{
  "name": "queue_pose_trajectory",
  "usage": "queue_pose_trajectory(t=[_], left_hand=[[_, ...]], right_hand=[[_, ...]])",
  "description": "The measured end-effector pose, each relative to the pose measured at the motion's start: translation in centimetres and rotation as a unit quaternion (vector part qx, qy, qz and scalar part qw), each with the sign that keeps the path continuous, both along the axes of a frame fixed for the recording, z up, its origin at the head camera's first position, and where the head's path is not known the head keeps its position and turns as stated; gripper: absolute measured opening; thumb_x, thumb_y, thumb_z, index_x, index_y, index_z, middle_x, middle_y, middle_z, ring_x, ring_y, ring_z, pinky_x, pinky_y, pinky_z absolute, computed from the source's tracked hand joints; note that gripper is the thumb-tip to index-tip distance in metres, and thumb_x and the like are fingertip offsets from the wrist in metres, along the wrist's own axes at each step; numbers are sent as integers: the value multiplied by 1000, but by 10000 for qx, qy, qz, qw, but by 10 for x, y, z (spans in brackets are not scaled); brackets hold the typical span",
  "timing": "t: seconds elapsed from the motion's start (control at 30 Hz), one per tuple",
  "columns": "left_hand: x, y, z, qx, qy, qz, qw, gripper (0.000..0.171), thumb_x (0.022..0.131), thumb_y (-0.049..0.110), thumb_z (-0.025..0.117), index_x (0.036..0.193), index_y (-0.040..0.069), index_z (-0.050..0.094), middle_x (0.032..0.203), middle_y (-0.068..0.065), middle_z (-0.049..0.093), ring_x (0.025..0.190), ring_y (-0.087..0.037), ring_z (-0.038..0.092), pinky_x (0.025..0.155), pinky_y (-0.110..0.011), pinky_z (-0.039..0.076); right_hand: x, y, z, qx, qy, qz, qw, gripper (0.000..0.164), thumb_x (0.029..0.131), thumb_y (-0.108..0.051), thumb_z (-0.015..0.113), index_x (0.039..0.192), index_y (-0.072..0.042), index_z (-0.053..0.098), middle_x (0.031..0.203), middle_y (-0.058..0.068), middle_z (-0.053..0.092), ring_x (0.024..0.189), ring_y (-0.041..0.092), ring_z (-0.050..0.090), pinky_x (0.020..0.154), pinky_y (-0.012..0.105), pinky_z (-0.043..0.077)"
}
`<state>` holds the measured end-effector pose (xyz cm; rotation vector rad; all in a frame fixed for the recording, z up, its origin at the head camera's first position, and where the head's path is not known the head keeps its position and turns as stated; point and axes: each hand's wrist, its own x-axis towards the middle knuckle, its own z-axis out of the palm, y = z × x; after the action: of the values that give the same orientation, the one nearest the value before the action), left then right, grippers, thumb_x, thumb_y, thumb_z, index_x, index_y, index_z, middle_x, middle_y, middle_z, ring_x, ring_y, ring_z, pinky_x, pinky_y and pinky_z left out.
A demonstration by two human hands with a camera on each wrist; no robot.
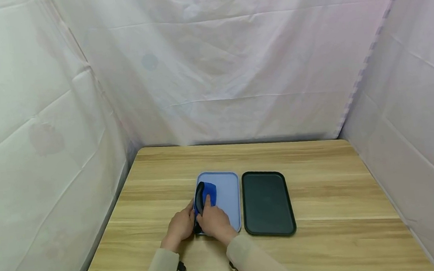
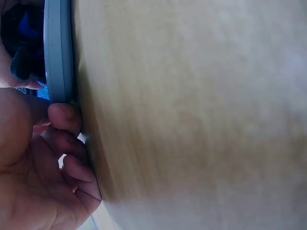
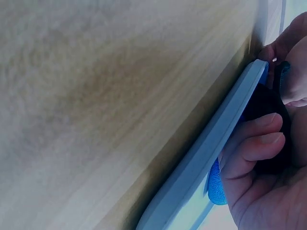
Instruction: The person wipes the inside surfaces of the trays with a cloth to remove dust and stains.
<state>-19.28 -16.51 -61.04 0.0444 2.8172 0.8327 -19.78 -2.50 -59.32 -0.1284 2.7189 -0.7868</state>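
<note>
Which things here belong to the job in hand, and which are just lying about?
In use:
left hand
right hand
blue-and-black item
light blue tray under it

Probably just lying about:
dark tray, untouched alongside

The table [image 1: 324,195] offers wide passage right of the dark tray [image 1: 268,204] and along the strip behind it. Between it and the light-blue tray [image 1: 228,195] only a slim gap runs. The left hand [image 1: 182,224], right hand [image 1: 213,221] and blue-and-black item [image 1: 210,189] obstruct the light-blue tray's left side.
</note>
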Motion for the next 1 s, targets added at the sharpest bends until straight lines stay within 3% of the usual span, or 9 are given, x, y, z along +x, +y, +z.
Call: queue_pose_trajectory(t=[0.2, 0.47, 0.67, 0.83, 1.0], left_hand=[[-2, -1, -2, -19, 10, 40, 10000, 49, 110, 20, 46, 158, 9, 44, 126, -26, 71, 99, -36, 73, 89, -54, 56], [-3, -3, -2, 6, -20, 71, 10000, 49, 110, 22, 46, 158, 11, 45, 130, -26, 69, 108, -41, 71, 93, -56, 55], [-3, -2, -2, 4, -45, 82, 10000, 49, 110, 23, 45, 158, 12, 44, 130, -25, 69, 108, -38, 71, 93, -55, 55], [-2, -1, -2, -10, -62, 63, 10000, 49, 111, 23, 45, 159, 12, 43, 126, -25, 71, 90, -27, 70, 85, -50, 56], [-2, -1, -1, -43, -57, 46, 10000, 50, 111, 23, 45, 159, 13, 42, 91, -17, 74, 68, -20, 60, 74, -44, 53]], right_hand=[[5, -2, 1, 25, 12, -21, 10000, 83, 102, -39, 61, 163, 3, 23, 95, 22, 75, 78, 31, 70, 68, 45, 55], [12, -5, 2, -8, -51, -37, 10000, 84, 102, -40, 62, 163, 4, 22, 80, 18, 72, 68, 27, 66, 64, 45, 53], [14, -5, 2, 87, 46, -12, 10000, 84, 102, -39, 62, 162, 5, 23, 77, 18, 71, 66, 26, 65, 63, 44, 53], [16, -3, 2, 274, 212, 16, 9994, 82, 103, -40, 61, 162, 4, 26, 68, 13, 66, 57, 24, 59, 55, 41, 49], [18, 0, 2, 283, 294, -50, 9992, 80, 103, -41, 61, 162, 0, 28, 59, 7, 58, 49, 21, 53, 48, 39, 43]])
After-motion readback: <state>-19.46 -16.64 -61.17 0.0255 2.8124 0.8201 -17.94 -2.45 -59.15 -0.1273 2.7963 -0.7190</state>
